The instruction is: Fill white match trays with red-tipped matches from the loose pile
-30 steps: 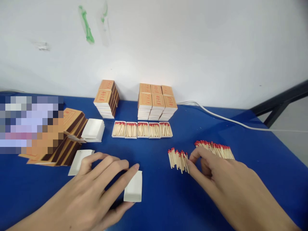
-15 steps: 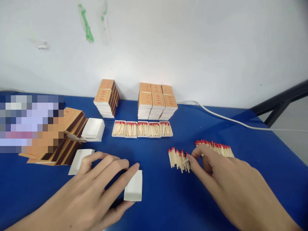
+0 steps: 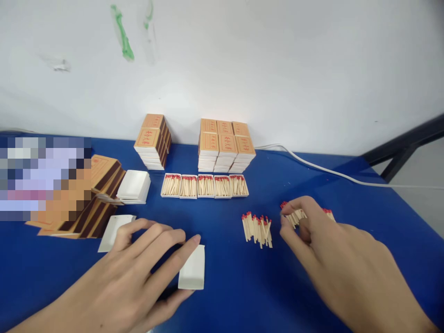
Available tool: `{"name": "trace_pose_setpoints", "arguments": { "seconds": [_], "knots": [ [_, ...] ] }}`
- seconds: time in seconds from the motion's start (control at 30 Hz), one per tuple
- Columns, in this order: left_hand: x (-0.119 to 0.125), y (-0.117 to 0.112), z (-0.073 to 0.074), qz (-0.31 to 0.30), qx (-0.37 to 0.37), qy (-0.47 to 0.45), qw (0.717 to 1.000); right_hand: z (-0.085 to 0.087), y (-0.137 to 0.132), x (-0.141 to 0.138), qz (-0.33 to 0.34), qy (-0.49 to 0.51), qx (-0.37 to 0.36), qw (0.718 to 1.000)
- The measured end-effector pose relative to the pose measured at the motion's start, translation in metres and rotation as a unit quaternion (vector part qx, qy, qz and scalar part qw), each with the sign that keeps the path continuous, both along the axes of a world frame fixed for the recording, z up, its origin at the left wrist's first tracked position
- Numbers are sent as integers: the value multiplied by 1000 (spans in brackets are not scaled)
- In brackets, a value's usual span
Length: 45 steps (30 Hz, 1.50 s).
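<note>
My left hand [image 3: 138, 268] grips a white matchbox tray [image 3: 192, 270], index finger on its far edge and thumb under its near end. Another white tray [image 3: 113, 233] lies beside the back of that hand, partly covered by its fingers. My right hand [image 3: 329, 254] hovers over the larger pile of matches [image 3: 328, 213], which it largely hides. Its thumb and index tips are brought together, with no match showing between them. A smaller group of red-headed matches [image 3: 256, 230] lies just left of those fingertips on the blue table [image 3: 229, 286].
Five-wide aside, a row of several match-filled trays [image 3: 205, 186] stretches across the middle. Behind it stand two stacks of closed matchboxes [image 3: 227, 143] [image 3: 151, 138]. Stacked white trays [image 3: 133, 185] and flattened orange sleeves [image 3: 93, 208] lie at left. A white cable [image 3: 312, 165] runs along the wall.
My right hand has let go of a match at the smaller group and moved right to the larger pile. My left hand and its tray have stayed put.
</note>
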State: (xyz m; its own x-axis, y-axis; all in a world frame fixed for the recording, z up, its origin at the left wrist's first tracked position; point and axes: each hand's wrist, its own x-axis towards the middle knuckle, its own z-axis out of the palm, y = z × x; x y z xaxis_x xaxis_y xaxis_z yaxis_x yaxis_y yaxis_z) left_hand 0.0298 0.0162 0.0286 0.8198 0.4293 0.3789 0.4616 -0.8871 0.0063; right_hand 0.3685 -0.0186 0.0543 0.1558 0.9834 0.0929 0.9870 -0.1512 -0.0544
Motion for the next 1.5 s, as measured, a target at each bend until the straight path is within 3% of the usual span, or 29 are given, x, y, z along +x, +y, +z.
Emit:
{"name": "trace_pose_setpoints", "arguments": {
  "seconds": [0.13, 0.33, 0.8, 1.1, 1.5],
  "knots": [
    [1, 0, -1, 0, 3, -2, 1000, -6, 0, 4, 10, -120, 68, 990],
    [1, 0, -1, 3, 9, 1, 1000, -8, -1, 2, -4, -188, 46, 981],
    [0, 0, 2, -4, 2, 3, 1000, -11, -3, 6, 25, -144, 71, 987],
    [-1, 1, 1, 2, 5, 8, 1000, -9, -2, 9, 9, -102, 40, 994],
    [0, 1, 2, 6, 7, -1, 1000, -15, -2, 4, 13, -126, 64, 990]
  ]
}}
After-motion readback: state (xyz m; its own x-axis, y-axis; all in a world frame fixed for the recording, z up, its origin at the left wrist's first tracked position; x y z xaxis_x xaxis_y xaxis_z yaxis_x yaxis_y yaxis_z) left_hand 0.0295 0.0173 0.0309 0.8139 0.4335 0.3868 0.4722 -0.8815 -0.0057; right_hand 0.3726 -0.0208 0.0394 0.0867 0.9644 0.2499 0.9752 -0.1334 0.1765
